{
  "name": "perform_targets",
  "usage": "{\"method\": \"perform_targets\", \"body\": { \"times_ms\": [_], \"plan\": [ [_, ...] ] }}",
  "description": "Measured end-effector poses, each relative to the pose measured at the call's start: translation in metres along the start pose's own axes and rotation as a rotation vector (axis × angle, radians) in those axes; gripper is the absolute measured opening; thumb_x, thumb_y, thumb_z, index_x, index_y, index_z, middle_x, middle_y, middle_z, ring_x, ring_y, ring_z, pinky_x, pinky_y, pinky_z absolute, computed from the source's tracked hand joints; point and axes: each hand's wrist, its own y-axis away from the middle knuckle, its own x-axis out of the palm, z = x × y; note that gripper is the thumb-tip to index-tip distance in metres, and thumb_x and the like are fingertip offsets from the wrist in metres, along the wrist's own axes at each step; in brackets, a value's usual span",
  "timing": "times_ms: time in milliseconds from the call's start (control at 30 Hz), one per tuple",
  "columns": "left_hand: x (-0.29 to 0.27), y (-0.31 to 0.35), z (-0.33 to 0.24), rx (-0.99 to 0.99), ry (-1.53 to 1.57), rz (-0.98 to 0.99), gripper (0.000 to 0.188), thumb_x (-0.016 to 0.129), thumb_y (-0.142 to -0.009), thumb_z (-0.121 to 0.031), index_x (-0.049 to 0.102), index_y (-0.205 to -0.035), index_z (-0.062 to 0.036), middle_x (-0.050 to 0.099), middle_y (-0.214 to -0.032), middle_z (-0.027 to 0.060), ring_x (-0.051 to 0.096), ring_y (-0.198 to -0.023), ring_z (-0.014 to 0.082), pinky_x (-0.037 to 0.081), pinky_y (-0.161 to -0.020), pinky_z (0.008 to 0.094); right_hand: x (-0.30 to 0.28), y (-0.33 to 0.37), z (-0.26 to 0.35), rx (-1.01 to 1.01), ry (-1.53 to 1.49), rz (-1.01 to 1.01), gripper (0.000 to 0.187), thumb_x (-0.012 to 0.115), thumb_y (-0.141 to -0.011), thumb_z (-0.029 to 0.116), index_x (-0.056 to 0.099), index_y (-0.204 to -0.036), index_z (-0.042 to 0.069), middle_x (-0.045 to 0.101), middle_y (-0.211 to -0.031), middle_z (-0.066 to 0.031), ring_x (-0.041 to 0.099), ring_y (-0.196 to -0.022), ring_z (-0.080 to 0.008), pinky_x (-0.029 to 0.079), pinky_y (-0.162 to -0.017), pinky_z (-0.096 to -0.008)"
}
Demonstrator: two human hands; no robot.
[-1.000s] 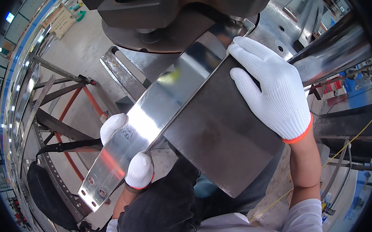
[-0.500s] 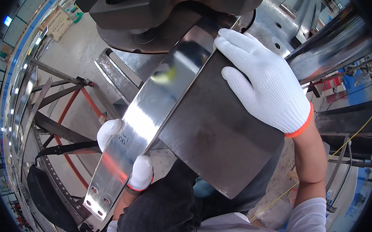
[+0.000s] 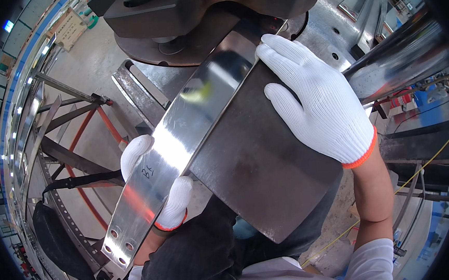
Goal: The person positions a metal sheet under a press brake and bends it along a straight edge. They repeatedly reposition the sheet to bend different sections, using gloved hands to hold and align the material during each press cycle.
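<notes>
The shiny metal strip (image 3: 177, 138) already reaches in beneath the dark machine head (image 3: 169, 16), its holed half remaining outside, nearer than the head, clamped by the left hand (image 3: 176, 203), while the right hand (image 3: 315, 100) lies flat, thumb apart, on the near-side dark plate (image 3: 260, 166).

Head view: wide fisheye, worn at the person's head, directed downward and forward. The strip (image 3: 175, 143) and plate (image 3: 268, 163) occupy the centre at close range. The machine (image 3: 163, 14) spans the top edge; the wearer's legs (image 3: 190, 251) enter from below. The floor (image 3: 92, 71) lies farther off. Straight edges bend toward the periphery.
</notes>
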Motion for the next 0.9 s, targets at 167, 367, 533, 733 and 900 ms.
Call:
{"method": "perform_targets", "body": {
  "times_ms": [167,367,533,733,900],
  "plan": [
    [0.0022,-0.0013,-0.0033,-0.018,-0.004,-0.015,0.096,0.083,-0.093,-0.003,0.032,-0.174,-0.0047,0.065,-0.157,0.0204,0.063,-0.149,0.0323,0.05,-0.124,0.0472,0.001,0.0002,0.0012,0.014,-0.003,-0.006,0.051,0.071,-0.108,0.018,0.066,-0.155,-0.001,0.065,-0.161,-0.0268,0.062,-0.15,-0.0478,0.05,-0.126,-0.0503],
    [-0.0001,-0.0013,-0.0025,-0.016,-0.044,-0.026,0.096,0.084,-0.092,-0.005,0.033,-0.173,-0.0042,0.066,-0.156,0.0201,0.064,-0.148,0.0319,0.05,-0.125,0.047,0.0016,-0.0007,0.0025,0.016,0.001,-0.005,0.051,0.071,-0.109,0.019,0.065,-0.156,0.0,0.064,-0.163,-0.0263,0.061,-0.151,-0.0476,0.05,-0.126,-0.0505],
    [0.0,-0.0007,-0.0022,-0.029,-0.057,-0.04,0.096,0.085,-0.091,-0.005,0.034,-0.173,-0.004,0.066,-0.155,0.0189,0.065,-0.147,0.0311,0.051,-0.124,0.0464,0.0024,0.0007,0.0009,0.001,0.04,0.0,0.052,0.07,-0.11,0.02,0.064,-0.158,0.0,0.063,-0.164,-0.0264,0.06,-0.153,-0.0474,0.049,-0.127,-0.0507],
    [0.0009,-0.0011,-0.0042,-0.045,-0.021,-0.045,0.097,0.087,-0.091,-0.005,0.035,-0.173,-0.0052,0.066,-0.155,0.0183,0.065,-0.147,0.0309,0.051,-0.123,0.0462,0.0009,-0.0007,0.0025,0.022,0.013,0.015,0.053,0.069,-0.111,0.021,0.064,-0.159,0.0,0.063,-0.165,-0.0269,0.06,-0.152,-0.0477,0.049,-0.127,-0.0512],
    [-0.0005,-0.0011,-0.0022,-0.034,-0.029,-0.032,0.098,0.088,-0.091,-0.005,0.034,-0.173,-0.0055,0.065,-0.157,0.0186,0.063,-0.148,0.0307,0.051,-0.123,0.0463,0.0016,-0.0003,0.0017,0.018,0.017,0.008,0.053,0.069,-0.111,0.021,0.064,-0.159,0.0,0.063,-0.165,-0.0267,0.06,-0.152,-0.0475,0.05,-0.127,-0.051]
  ]
}}
